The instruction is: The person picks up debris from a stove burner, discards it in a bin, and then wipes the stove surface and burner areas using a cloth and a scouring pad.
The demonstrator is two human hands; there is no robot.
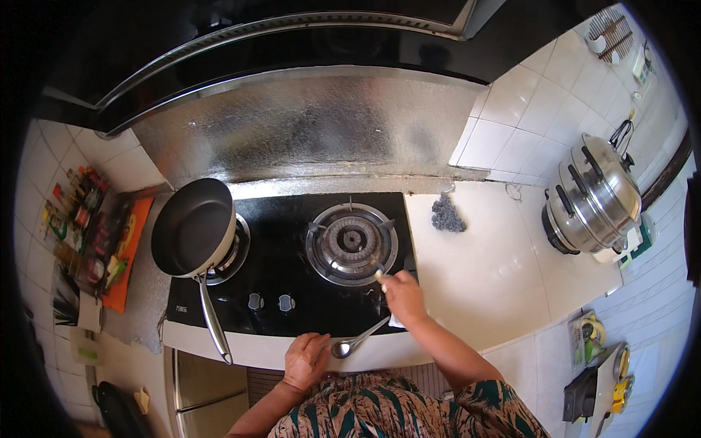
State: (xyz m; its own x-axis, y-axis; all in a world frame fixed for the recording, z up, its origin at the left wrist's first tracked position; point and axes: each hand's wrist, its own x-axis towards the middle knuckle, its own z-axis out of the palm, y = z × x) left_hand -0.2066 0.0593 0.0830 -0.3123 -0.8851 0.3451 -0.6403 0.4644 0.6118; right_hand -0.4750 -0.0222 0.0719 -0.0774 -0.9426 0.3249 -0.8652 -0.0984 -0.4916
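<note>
My right hand (405, 300) is at the front right of the right gas burner (351, 241), fingers pinched on a small pale object (379, 276) whose kind I cannot make out. My left hand (305, 356) rests on the front edge of the counter, fingers together, with nothing visible in it. Between the hands a metal spoon (344, 349) lies on the counter edge, its handle reaching onto the black glass hob (274, 263). Beside the right wrist is a bit of white material (395, 321), partly hidden.
A deep frying pan (194, 230) sits tilted over the left burner, its handle (213, 323) overhanging the front. A grey scouring pad (448, 213) lies on the right counter (482, 274). Farther right stands a steel steamer (597, 191). Seasoning bottles (76, 202) and an orange board (128, 257) are at left.
</note>
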